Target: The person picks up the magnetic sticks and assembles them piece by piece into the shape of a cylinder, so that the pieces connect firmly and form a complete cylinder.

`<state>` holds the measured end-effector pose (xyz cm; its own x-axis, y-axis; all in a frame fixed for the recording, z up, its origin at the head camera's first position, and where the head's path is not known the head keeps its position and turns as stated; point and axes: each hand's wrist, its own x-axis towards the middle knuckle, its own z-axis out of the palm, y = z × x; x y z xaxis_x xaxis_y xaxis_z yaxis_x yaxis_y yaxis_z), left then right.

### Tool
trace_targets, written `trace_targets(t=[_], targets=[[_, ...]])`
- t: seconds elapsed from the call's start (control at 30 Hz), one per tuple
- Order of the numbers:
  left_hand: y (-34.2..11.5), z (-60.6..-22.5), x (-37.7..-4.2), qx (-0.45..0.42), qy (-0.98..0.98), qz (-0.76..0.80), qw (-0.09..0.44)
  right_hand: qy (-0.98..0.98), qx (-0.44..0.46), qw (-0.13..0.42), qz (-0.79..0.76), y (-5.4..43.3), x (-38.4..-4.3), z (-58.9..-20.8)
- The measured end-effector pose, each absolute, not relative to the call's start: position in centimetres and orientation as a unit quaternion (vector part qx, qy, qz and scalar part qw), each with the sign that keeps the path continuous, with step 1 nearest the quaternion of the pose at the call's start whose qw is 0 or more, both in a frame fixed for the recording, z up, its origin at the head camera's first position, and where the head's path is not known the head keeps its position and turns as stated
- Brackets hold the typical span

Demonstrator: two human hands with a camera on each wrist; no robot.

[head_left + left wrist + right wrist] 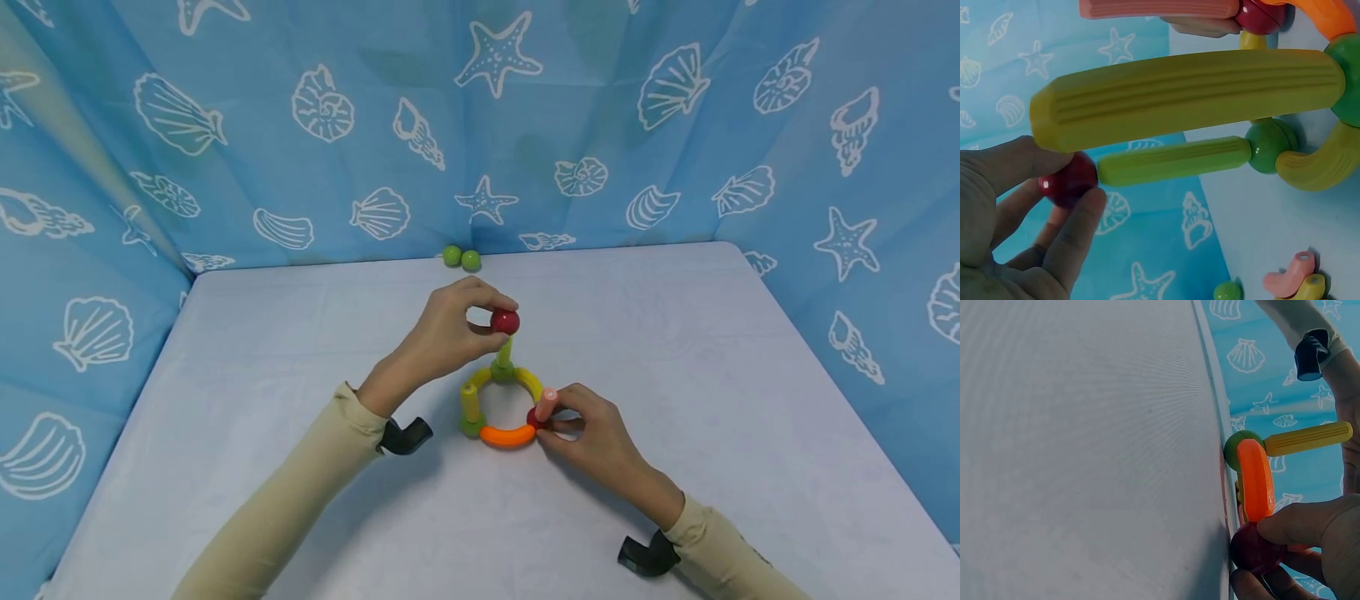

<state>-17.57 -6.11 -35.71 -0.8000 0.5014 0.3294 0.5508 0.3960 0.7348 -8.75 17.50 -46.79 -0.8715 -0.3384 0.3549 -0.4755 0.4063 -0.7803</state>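
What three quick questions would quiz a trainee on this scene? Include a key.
1. What does the left hand pinch? A) orange curved stick; B) upper red ball; C) yellow curved stick.
2. True or false: the right hand holds a green ball.
3. How many straight sticks rise from the ring, and in which colours?

Key:
1. B.
2. False; it holds the lower red ball.
3. Three: a yellow stick, a light green stick and a pink stick.
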Motion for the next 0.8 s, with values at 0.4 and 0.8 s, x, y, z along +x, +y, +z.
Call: trace_targets(t=[0.4, 0.8], targets=[[-5.94, -35.71, -17.73, -0.313, -0.838, -0.446, 0.014, -0.839, 0.242, 0.071, 0.482, 17.44, -8.64, -46.68], [-6.67, -35.41, -17.24, -0.292, -0.834, -0.468, 0.024, -0.844, 0.236, 0.065, 0.476, 17.48, -8.68, -46.69]])
